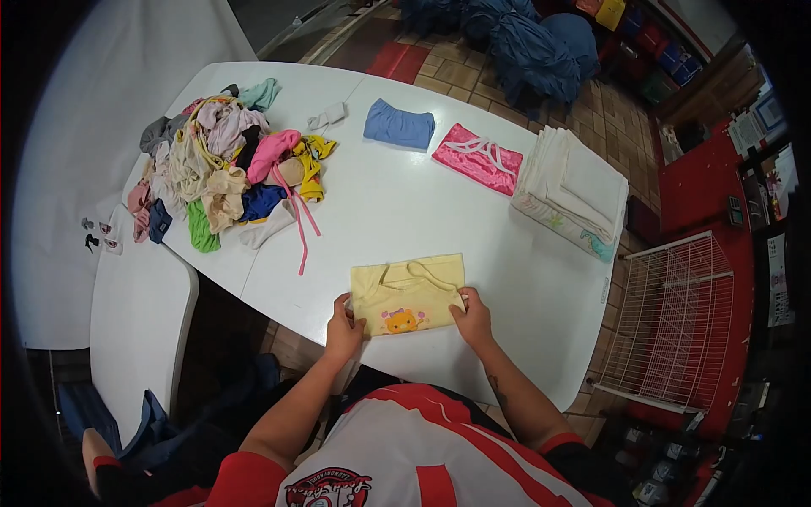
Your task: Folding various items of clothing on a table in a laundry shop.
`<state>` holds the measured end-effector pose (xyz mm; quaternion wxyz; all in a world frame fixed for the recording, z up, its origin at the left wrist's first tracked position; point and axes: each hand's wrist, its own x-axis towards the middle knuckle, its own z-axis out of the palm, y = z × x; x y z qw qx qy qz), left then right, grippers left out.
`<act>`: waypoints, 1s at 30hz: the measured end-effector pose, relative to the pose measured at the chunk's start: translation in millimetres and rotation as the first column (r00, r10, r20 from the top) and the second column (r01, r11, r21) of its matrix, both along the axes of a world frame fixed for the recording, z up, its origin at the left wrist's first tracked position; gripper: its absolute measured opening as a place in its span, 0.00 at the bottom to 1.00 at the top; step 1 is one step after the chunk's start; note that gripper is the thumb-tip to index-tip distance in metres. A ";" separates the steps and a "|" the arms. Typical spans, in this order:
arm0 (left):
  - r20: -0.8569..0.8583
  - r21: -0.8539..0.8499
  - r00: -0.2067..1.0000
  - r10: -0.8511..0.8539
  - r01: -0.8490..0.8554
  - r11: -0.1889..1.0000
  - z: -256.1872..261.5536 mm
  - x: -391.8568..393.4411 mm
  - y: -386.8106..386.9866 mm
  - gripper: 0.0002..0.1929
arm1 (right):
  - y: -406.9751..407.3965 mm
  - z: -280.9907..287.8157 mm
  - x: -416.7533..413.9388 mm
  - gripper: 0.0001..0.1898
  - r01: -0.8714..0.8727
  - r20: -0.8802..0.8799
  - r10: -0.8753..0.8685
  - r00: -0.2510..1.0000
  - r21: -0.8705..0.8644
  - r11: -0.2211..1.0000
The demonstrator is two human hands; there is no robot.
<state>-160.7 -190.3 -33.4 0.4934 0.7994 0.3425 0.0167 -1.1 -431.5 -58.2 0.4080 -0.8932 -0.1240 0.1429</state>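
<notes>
A small yellow garment (405, 295), folded into a rectangle with thin straps and an orange bear print, lies by the near edge of the white table (374, 215). Its left side is pinched between the thumb and fingers of my left hand (344, 329). On the opposite side, my right hand (472, 317) grips the lower right edge, thumb on top. Beyond it sit a folded blue garment (399, 125) and a folded pink garment (478, 158) with white ties. A stack of folded white cloths (567, 184) stands at the far right.
A heap of mixed loose clothes (222, 158) covers the table's left part, with a white sock (327, 116) beside it. A white wire basket (671, 323) stands off the right end. Blue bundles (532, 47) rest on the tiled floor behind. Another person's arm (95, 453) shows at lower left.
</notes>
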 end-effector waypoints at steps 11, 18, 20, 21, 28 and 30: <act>-0.153 0.539 0.987 -0.056 0.130 0.832 -9.6 -1.6 -22.7 0.20 | 1.3 11.5 1.8 0.23 -0.154 0.025 0.169 0.985 -0.303 0.940; -0.182 -0.708 0.902 0.391 -0.397 0.585 48.4 0.1 -10.5 0.21 | -17.1 62.9 -1.9 0.14 0.324 -0.732 0.064 0.678 0.376 0.868; -0.210 -0.741 0.897 0.390 -0.406 0.535 69.7 13.6 -14.4 0.27 | -21.9 69.7 8.5 0.16 0.334 -0.762 0.066 0.644 0.358 0.872; -0.204 -0.742 0.901 0.382 -0.397 0.541 72.3 25.6 -6.7 0.27 | -22.3 72.9 14.9 0.18 0.328 -0.793 0.080 0.604 0.338 0.882; 0.139 -0.700 0.981 0.134 0.002 0.714 113.3 162.2 61.9 0.18 | 25.0 137.2 122.7 0.17 0.286 -0.563 0.118 0.818 0.576 0.765; 0.248 -0.494 0.967 -0.066 0.184 0.850 120.8 188.5 72.6 0.16 | 32.2 142.6 136.5 0.17 0.268 -0.471 0.025 0.882 0.543 0.796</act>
